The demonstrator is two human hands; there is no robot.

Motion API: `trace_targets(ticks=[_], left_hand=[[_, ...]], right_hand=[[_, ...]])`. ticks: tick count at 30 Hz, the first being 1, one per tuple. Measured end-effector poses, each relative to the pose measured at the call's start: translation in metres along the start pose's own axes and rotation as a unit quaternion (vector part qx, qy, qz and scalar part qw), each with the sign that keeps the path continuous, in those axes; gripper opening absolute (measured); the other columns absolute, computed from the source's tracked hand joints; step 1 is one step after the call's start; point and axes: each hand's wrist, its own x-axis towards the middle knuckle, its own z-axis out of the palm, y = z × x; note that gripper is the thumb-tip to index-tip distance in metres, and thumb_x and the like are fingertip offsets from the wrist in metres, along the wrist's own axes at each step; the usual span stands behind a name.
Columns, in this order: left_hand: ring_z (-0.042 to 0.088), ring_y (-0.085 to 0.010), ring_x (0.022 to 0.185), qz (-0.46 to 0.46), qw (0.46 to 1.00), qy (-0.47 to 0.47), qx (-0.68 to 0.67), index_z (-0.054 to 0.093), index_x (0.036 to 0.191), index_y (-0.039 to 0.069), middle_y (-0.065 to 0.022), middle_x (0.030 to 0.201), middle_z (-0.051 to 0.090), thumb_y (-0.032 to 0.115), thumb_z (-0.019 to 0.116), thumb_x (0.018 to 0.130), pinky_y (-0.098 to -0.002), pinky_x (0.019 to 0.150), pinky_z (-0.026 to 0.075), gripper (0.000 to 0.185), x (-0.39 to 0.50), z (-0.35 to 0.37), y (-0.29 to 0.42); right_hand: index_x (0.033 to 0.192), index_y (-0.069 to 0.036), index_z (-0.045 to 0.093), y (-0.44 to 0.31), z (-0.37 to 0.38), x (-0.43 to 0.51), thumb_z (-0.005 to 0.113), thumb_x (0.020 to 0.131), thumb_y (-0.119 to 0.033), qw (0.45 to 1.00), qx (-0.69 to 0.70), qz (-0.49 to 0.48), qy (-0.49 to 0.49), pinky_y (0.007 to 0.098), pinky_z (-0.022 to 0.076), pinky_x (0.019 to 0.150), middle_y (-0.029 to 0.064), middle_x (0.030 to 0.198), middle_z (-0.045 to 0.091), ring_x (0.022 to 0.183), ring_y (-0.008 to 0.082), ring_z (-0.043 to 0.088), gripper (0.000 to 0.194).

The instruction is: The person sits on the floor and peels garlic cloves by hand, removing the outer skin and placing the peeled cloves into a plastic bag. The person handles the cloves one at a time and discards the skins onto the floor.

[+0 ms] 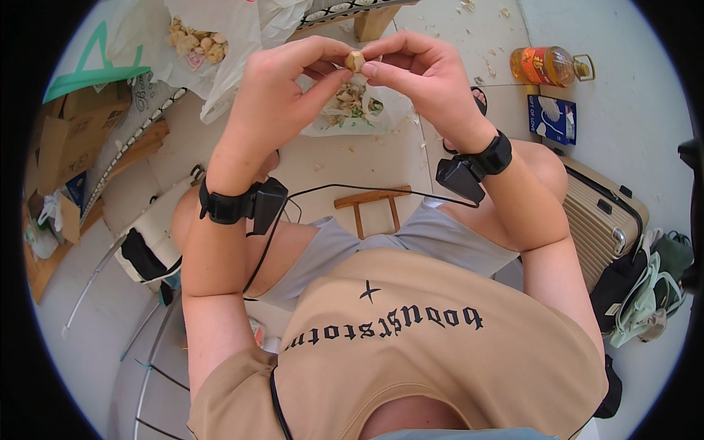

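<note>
A small pale-brown garlic clove or similar bulb piece is pinched between the fingertips of both hands, high in the view. My left hand holds it from the left, thumb and index finger on it. From the right, my right hand has its thumb and fingertips against it. Below the hands, a plastic bag lies open on the floor with dry peelings inside. To the upper left, another plastic bag holds several pale-brown bulbs or cloves.
An oil bottle and a blue box are at the upper right. A ribbed suitcase stands beside my right leg. Cardboard boxes sit at the left. A wooden stool part lies between my legs. Peel scraps dot the floor.
</note>
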Motion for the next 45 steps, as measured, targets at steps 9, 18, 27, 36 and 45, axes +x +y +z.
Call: trace_targets(ticks=[9, 18, 27, 36, 45], left_hand=[[0.083, -0.0195, 0.097, -0.011, 1.000, 0.002, 0.002, 0.078, 0.126, 0.001, -0.0117, 0.108, 0.084, 0.001, 0.075, 0.101, -0.0292, 0.086, 0.063, 0.025, -0.003, 0.003, 0.009], [0.083, -0.0187, 0.098, -0.037, 0.988, 0.023, -0.146, 0.076, 0.122, -0.003, -0.0096, 0.104, 0.083, -0.002, 0.071, 0.102, -0.0288, 0.085, 0.066, 0.020, -0.003, 0.008, -0.001], [0.082, -0.0204, 0.085, 0.053, 0.998, 0.028, 0.007, 0.080, 0.105, 0.001, -0.0087, 0.097, 0.081, -0.002, 0.082, 0.092, -0.0302, 0.074, 0.062, 0.014, 0.002, -0.006, 0.001], [0.079, -0.0201, 0.081, 0.085, 0.996, 0.015, 0.006, 0.078, 0.098, 0.001, -0.0077, 0.093, 0.080, -0.003, 0.084, 0.088, -0.0296, 0.072, 0.062, 0.012, 0.005, -0.011, 0.000], [0.077, -0.0195, 0.082, 0.079, 0.997, 0.019, -0.005, 0.078, 0.097, 0.001, -0.0074, 0.095, 0.079, -0.004, 0.083, 0.088, -0.0300, 0.073, 0.063, 0.012, 0.006, -0.010, 0.003]], right_hand=[[0.118, 0.000, 0.078, 0.002, 0.001, -0.002, 0.085, 0.097, -0.012, 0.998, -0.048, -0.040, 0.019, 0.0275, 0.0618, 0.084, 0.0069, 0.110, 0.081, 0.101, 0.0125, 0.077, 0.025], [0.130, 0.003, 0.074, -0.001, 0.001, -0.002, 0.077, 0.101, 0.001, 0.996, -0.080, -0.034, -0.002, 0.0291, 0.0630, 0.094, 0.0085, 0.115, 0.078, 0.108, 0.0147, 0.075, 0.029], [0.118, 0.004, 0.075, -0.003, 0.002, -0.004, 0.080, 0.101, -0.002, 0.997, -0.067, -0.009, -0.021, 0.0279, 0.0627, 0.090, 0.0077, 0.110, 0.079, 0.102, 0.0126, 0.076, 0.019], [0.113, 0.003, 0.075, -0.006, 0.001, -0.005, 0.083, 0.099, -0.004, 0.997, -0.059, 0.017, -0.038, 0.0244, 0.0614, 0.083, 0.0081, 0.105, 0.082, 0.096, 0.0108, 0.077, 0.018], [0.112, 0.003, 0.075, -0.008, -0.001, -0.004, 0.083, 0.099, -0.003, 0.997, -0.036, 0.041, -0.048, 0.0248, 0.0618, 0.083, 0.0087, 0.104, 0.082, 0.097, 0.0119, 0.078, 0.017]])
